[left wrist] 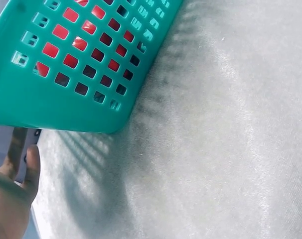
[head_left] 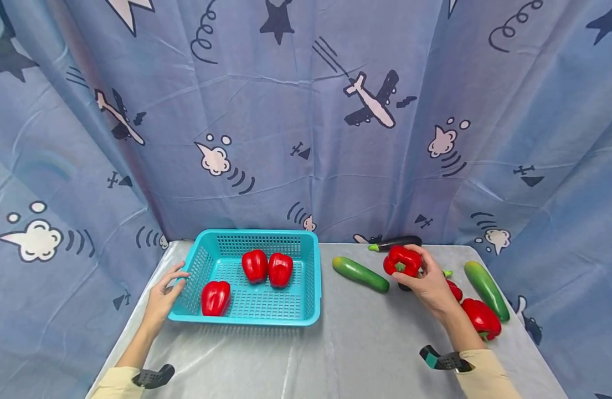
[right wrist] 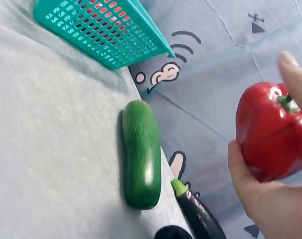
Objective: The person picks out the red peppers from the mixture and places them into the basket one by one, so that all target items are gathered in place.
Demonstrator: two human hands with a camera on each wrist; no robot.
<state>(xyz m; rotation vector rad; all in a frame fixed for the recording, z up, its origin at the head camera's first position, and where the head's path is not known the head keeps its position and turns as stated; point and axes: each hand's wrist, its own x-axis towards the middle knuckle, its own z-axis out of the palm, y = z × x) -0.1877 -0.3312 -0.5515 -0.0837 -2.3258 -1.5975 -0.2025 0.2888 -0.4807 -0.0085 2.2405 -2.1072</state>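
Observation:
My right hand (head_left: 432,282) grips a red bell pepper (head_left: 402,260) between thumb and fingers, raised above the right part of the table. In the right wrist view the same pepper (right wrist: 270,132) shows its green stem. My left hand (head_left: 161,299) is at the left rim of a turquoise basket (head_left: 246,321), fingers loosely extended and fingertips right at the edge. Inside the basket lie three red bell peppers: one at the front left (head_left: 216,298), and two side by side (head_left: 255,266) farther back. The left wrist view shows the basket's perforated wall (left wrist: 56,109) beside the hand.
A green cucumber (head_left: 360,274) lies right of the basket, an eggplant (head_left: 397,242) behind it. Another dark eggplant (right wrist: 173,233) is mostly hidden by my right hand. Farther right are two more red peppers (head_left: 482,318) and a second cucumber (head_left: 487,289). A patterned curtain (head_left: 286,183) hangs behind.

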